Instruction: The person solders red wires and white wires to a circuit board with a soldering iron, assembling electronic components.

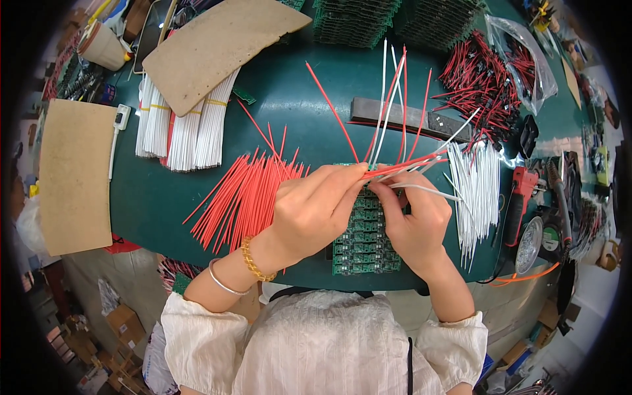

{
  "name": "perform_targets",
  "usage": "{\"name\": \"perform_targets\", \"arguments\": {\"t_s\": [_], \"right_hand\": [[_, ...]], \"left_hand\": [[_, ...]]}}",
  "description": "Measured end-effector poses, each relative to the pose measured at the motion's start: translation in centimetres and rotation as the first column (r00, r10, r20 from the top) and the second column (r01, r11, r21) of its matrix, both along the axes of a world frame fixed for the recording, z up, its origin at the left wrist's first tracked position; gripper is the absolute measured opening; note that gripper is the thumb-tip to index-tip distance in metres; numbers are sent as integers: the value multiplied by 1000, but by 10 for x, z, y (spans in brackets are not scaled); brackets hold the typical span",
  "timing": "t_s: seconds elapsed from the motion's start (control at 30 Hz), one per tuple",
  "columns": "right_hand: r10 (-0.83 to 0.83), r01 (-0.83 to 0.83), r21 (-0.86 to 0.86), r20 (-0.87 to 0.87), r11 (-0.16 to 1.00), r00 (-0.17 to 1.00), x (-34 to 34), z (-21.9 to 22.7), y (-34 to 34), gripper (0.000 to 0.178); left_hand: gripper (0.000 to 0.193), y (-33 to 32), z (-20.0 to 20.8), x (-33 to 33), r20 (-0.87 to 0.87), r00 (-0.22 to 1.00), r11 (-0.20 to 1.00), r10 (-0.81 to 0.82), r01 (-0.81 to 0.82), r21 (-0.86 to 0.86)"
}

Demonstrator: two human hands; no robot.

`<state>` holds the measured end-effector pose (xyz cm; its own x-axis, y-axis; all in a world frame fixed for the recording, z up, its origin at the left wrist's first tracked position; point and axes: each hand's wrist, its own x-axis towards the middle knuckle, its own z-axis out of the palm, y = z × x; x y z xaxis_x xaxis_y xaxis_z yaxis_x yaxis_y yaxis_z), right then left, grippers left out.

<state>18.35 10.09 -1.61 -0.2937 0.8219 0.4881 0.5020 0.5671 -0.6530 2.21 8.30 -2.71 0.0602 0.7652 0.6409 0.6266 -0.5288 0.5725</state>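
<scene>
A green circuit board panel (pixel 367 243) lies in front of me, with several loose red and white wires standing up from its far end. Both hands meet over that end. My left hand (pixel 316 207) is closed in a pinch, and red wires (pixel 405 164) run rightward from its fingertips. Opposite it, my right hand (pixel 421 224) is closed too, with white wires (pixel 428 189) passing across its fingers. The fingertips hide the exact spot where the wires meet the board. Left of the panel is a pile of red wires (pixel 240 197); to its right, a pile of white wires (pixel 479 191).
A dark grey bar (pixel 395 118) lies beyond my hands. Banded white wire bundles (pixel 197 145) sit partly under a brown board (pixel 224 52). Green circuit board stacks (pixel 355 23) and a red-black wire heap (pixel 477 79) stand farther back. A red-handled tool (pixel 521 197) is at right.
</scene>
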Motion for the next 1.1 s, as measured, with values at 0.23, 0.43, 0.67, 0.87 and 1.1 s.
{"name": "perform_targets", "arguments": {"t_s": [0.23,0.43,0.67,0.87,1.1], "right_hand": [[-46,46,-139,9,989,999,3,3,-2,13],[-59,47,-208,-51,977,997,0,6,-2,13],[-71,68,-182,-11,981,997,1,4,-1,13],[-173,116,-329,-149,937,974,20,19,-2,4],[-185,149,-241,-135,959,973,51,22,-2,11]], "left_hand": [[23,0,2,1,-29,1000,1000,3,-3,16],[16,-5,7,2,-2,1000,996,15,-15,-83],[7,-9,22,-7,146,987,950,63,-15,-311],[14,-10,44,-27,633,747,645,201,386,-660],[16,1,38,15,533,845,805,47,284,-521]]}}
